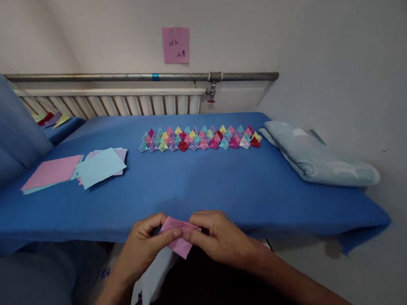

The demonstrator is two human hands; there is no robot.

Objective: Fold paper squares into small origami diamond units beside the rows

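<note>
A small piece of pink folded paper [181,246] is held between both hands in front of the table's near edge. My left hand [150,240] pinches its left side, thumb on top. My right hand [216,234] grips the right side, its thumb close to the left thumb; the fingers behind the paper are partly hidden. Farther back on the blue-covered table, folded paper pieces [202,138] in many colours stand in several close rows. To the left lie a stack of pink paper sheets [53,171] and a fanned stack of light blue paper sheets [101,167].
A folded pale green blanket [318,156] lies at the table's right end. Behind the blue tablecloth [192,186] run a radiator [131,104] and a metal pipe [111,77]. A pink note [176,44] hangs on the wall. Blue fabric [0,113] stands at the left.
</note>
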